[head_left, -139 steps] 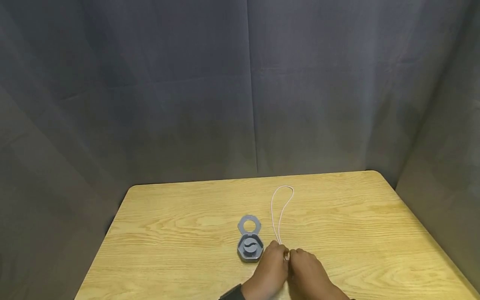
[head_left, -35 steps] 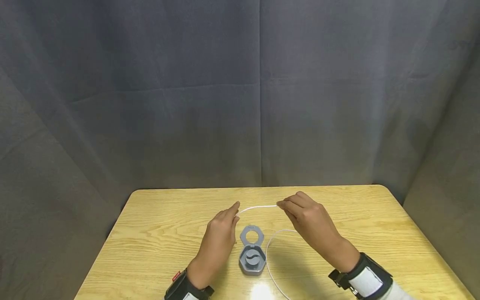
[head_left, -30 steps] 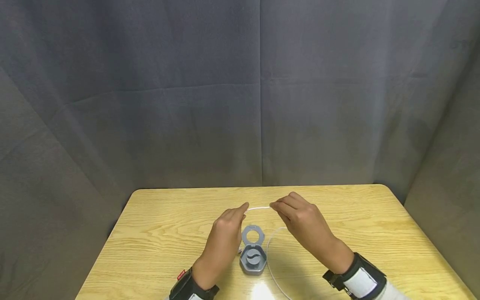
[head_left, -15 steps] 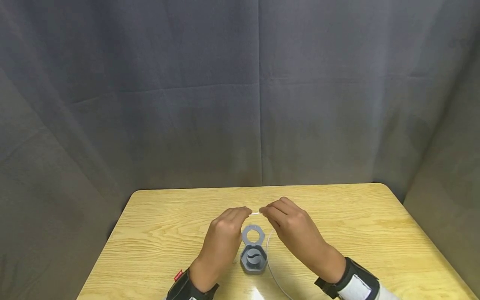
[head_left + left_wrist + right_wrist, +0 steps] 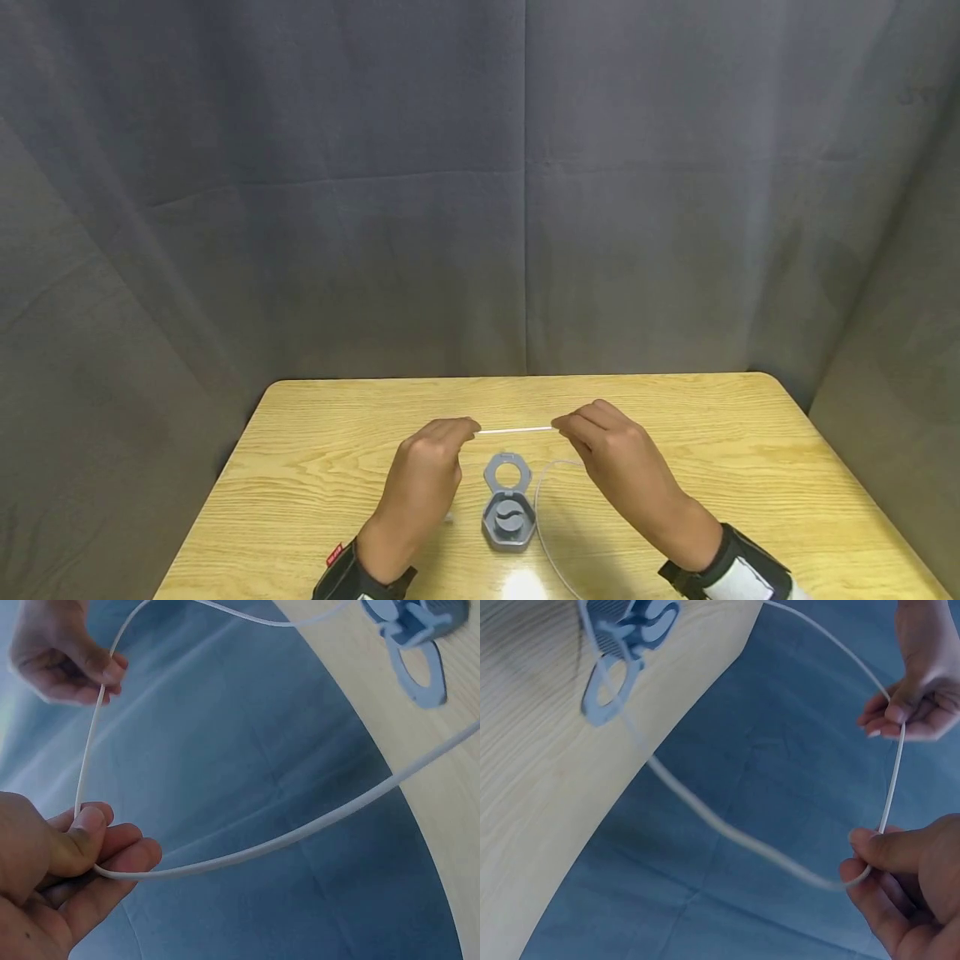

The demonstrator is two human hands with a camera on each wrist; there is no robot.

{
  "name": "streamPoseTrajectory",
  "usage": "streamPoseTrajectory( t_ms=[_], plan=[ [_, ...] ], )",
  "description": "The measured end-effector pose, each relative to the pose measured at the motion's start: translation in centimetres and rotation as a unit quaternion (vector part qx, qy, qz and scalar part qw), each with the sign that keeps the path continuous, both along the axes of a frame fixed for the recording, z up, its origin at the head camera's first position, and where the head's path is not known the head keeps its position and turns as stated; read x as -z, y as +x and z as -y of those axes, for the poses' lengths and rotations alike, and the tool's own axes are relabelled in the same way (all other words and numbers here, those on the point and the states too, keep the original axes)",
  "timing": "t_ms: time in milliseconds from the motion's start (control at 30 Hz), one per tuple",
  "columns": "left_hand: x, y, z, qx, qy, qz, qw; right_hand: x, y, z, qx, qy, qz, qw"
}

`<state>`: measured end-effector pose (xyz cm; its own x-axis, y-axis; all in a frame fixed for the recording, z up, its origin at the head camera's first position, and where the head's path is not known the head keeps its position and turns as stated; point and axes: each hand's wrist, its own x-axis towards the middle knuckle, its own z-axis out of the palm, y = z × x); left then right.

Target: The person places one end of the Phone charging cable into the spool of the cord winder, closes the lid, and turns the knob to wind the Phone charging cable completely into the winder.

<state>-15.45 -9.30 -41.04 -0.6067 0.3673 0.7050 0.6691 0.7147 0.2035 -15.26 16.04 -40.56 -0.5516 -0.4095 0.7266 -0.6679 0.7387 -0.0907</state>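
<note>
A thin white cable [image 5: 515, 430] is stretched straight between my two hands above the table. My left hand [image 5: 422, 475] pinches it between thumb and fingers; the left wrist view shows the cable [image 5: 247, 847] curving away from that grip. My right hand [image 5: 622, 458] pinches it farther along, thumb against forefinger, as the right wrist view shows. Below and between the hands sits a grey hexagonal cable winder case [image 5: 510, 545], its ring-shaped lid [image 5: 491, 477] flipped back. A round core with an S-shaped slot [image 5: 510, 517] stands inside it, with no cable around it.
A slack length of cable runs down past the case's right side to the front. A small light cable end [image 5: 448, 517] shows beside my left wrist. The wooden table [image 5: 337, 450] is bordered by grey curtains [image 5: 405, 275].
From close together low beside the case, my hands have risen and spread with the cable. They drew nearly together half a second ago; now they are apart again, pulling the span taut.
</note>
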Motion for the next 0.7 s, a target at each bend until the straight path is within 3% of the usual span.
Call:
streamPoseTrajectory(
  t_ms=[400, 700],
  plan=[
    [0.0, -0.4, 2.0, -0.026, 0.014, 0.025, 0.9993, 0.6, -0.2, -2.3, 0.026, 0.000, 0.002, 0.9997],
    [-0.1, -0.6, 3.4, -0.046, 0.005, 0.020, 0.9987, 0.8, -0.4, -3.5, 0.042, -0.004, 0.010, 0.9991]
  ],
)
